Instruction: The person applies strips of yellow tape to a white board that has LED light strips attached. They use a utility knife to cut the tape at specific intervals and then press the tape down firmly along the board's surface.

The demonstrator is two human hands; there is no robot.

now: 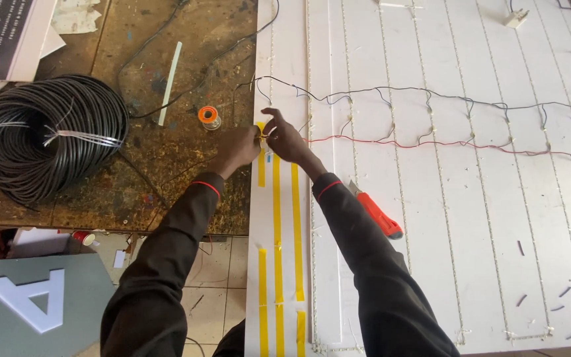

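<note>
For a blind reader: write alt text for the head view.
Left hand and right hand meet, pinching a yellow strip at the edge of a white board strung with wires. A black cable coil and an orange knife lie nearby.

A cable coil lies on the table, left of the board; a solder spool sits between them, a utility knife on the board.
</note>
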